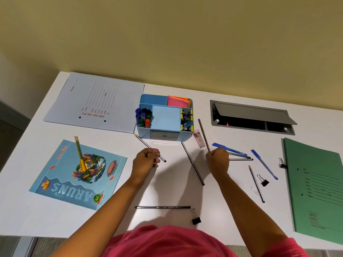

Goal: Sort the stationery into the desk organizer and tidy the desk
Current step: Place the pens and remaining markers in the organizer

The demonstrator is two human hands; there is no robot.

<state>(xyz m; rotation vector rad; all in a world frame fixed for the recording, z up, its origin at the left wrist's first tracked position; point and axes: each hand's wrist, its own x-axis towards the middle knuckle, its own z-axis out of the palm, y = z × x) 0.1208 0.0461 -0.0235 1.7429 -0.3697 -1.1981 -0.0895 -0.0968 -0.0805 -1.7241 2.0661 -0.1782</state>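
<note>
Step in hand: gathering loose pencils, one per hand.

Left hand [146,160]: fingers curled round a pencil [141,140]. Its tip points toward the organizer [143,131]'s front left corner, not yet over any slot.

Organizer: light blue, at the back centre of the desk [115,141]. Markers [143,117] in the left compartment, sticky notes [166,117] in the middle, clips on the right.

Right hand [218,161]: grasps the lower end of a second pencil [203,134], just right of the organizer.

Next move, my judgement: lift both and stand them upright beside the markers.

Loose on the desk: other pencils [193,164], blue pens [264,164], binder clips [263,180].
</note>
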